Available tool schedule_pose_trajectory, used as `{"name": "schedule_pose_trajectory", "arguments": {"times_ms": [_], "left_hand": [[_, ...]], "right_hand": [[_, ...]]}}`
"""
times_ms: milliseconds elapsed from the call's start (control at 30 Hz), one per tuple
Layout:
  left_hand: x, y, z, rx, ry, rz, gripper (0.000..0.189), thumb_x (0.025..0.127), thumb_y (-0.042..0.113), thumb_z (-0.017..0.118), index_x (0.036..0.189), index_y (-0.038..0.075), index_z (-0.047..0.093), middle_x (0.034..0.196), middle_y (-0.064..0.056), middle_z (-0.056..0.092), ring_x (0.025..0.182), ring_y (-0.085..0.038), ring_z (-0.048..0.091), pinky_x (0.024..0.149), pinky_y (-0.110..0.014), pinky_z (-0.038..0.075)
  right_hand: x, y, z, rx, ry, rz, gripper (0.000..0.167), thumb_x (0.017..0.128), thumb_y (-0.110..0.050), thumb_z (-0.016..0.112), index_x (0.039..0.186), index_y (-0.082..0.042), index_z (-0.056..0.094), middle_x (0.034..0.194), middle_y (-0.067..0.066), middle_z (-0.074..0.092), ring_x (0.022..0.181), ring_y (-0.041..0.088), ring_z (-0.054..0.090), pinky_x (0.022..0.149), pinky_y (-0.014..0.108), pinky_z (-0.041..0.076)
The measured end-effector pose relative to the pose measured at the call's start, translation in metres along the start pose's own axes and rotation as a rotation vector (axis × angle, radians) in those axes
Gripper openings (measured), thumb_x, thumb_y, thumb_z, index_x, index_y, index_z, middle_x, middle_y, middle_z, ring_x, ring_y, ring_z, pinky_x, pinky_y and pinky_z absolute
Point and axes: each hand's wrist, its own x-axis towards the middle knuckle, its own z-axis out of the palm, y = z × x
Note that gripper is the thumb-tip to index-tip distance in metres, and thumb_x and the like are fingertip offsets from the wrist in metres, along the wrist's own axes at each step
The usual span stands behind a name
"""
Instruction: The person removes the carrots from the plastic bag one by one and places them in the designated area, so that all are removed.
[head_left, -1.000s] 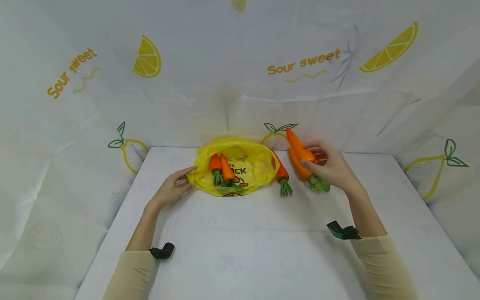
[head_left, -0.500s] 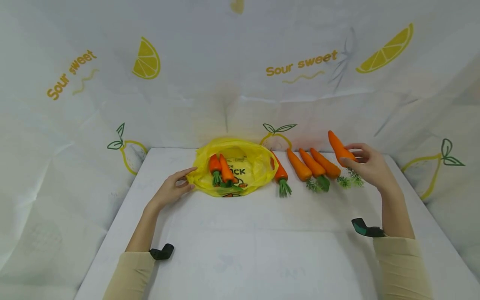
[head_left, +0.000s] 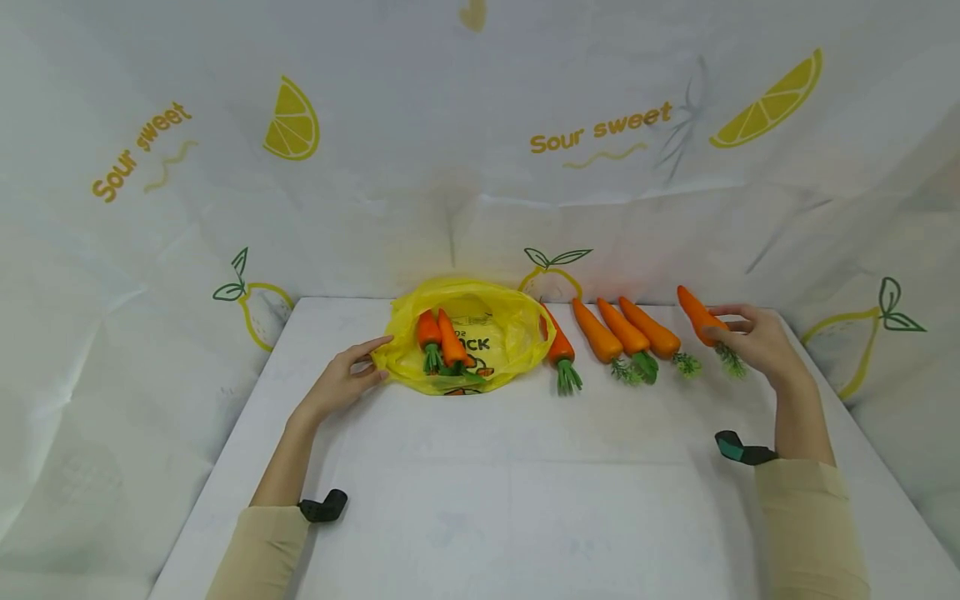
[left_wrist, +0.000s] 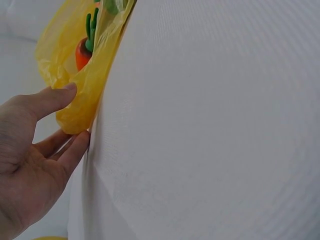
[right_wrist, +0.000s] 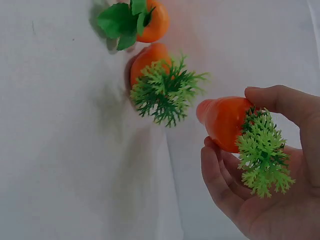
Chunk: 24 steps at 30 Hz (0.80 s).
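Observation:
At the table's back right, my right hand [head_left: 757, 337] pinches an orange carrot [head_left: 699, 315] between thumb and fingers, near its leafy end; feathery green leaves [right_wrist: 265, 152] hang by the palm in the right wrist view. Left of it lie several carrots in a row, the nearest a carrot [head_left: 651, 327] with feathery leaves. My left hand [head_left: 341, 383] holds the left end of a yellow plastic bag [head_left: 517, 354], which lies with its mouth spread toward me. In the left wrist view, thumb and fingertips sit on either side of the bag's end. Two red-orange carrots [head_left: 453, 337] show inside the bag.
A carrot with a green stem tuft [head_left: 564, 354] lies right beside the bag, its tip partly behind the yellow plastic. The white table [head_left: 510, 500] ends at a white printed cloth wall [head_left: 420, 167] close behind the bag and carrots.
My right hand has carried the carrot rightward, then lowered it toward the table at the row's right end. The carrots it hid before now show. My left hand stays at the bag.

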Motion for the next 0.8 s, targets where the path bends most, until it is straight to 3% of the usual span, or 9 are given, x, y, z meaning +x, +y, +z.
{"name": "schedule_pose_trajectory", "arguments": {"times_ms": [133,233,467,800], "left_hand": [[0.000,0.000,0.000,-0.002,0.001,-0.004,0.060,0.105,0.014,0.073,0.161,0.019,0.054,0.172,-0.018,0.044,0.148,-0.047,0.052,0.123,-0.057,0.050],[0.000,-0.001,0.000,-0.005,0.003,-0.004,0.060,0.105,0.014,0.073,0.161,0.019,0.054,0.171,-0.018,0.045,0.149,-0.047,0.052,0.123,-0.057,0.050],[0.000,-0.001,-0.001,0.003,0.003,0.005,0.059,0.105,0.014,0.073,0.161,0.018,0.054,0.170,-0.018,0.046,0.148,-0.048,0.053,0.123,-0.058,0.050],[0.002,-0.004,-0.001,0.030,0.006,0.018,0.058,0.105,0.015,0.073,0.161,0.019,0.055,0.170,-0.018,0.048,0.146,-0.048,0.055,0.122,-0.059,0.051]], "right_hand": [[0.005,0.014,0.003,0.016,-0.041,0.046,0.072,0.111,-0.047,0.056,0.159,0.005,0.042,0.148,0.049,0.051,0.117,0.041,0.058,0.101,0.066,0.049],[0.010,0.022,0.007,0.018,-0.058,0.061,0.072,0.112,-0.047,0.055,0.158,0.006,0.041,0.150,0.050,0.048,0.128,0.054,0.052,0.105,0.071,0.047],[0.017,0.026,0.011,0.004,-0.127,0.109,0.075,0.112,-0.050,0.054,0.160,0.006,0.037,0.158,0.048,0.039,0.143,0.061,0.041,0.118,0.084,0.034],[0.019,0.021,0.016,-0.012,-0.196,0.122,0.079,0.110,-0.047,0.060,0.161,0.007,0.033,0.161,0.047,0.035,0.148,0.064,0.033,0.120,0.086,0.031]]}}
